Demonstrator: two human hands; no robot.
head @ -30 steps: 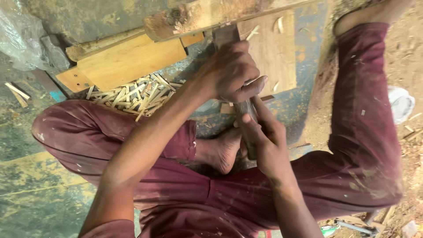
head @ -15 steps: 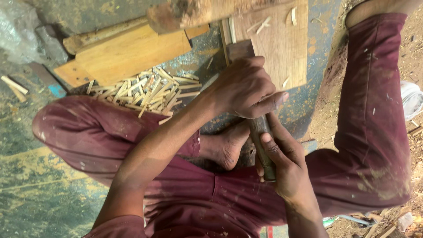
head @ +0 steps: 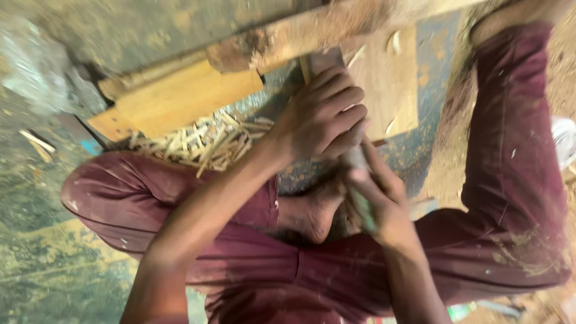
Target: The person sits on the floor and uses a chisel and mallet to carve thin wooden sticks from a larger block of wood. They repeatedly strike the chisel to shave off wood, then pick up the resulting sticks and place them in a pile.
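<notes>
My left hand (head: 321, 117) is closed around the top of an upright flat brownish piece (head: 321, 60) that sticks up from my fist toward a rough wooden beam (head: 300, 33). Just below it, my right hand (head: 381, 207) grips the greenish handle of a tool (head: 362, 198), whose blade is hidden behind my fingers. Both hands work over my lap, above my bare foot (head: 312, 213). I sit cross-legged in maroon trousers (head: 510, 180). The picture is motion-blurred.
A pile of thin split sticks (head: 204, 143) lies by my left knee, next to a pale wooden plank (head: 180, 96). A flat board (head: 393, 90) lies beyond my hands. Crumpled plastic (head: 36, 78) is at the far left, a white object (head: 564, 141) at the right edge.
Both hands have stayed clenched on the piece and the tool. They sit slightly lower and closer together, and the view has shifted and blurred.
</notes>
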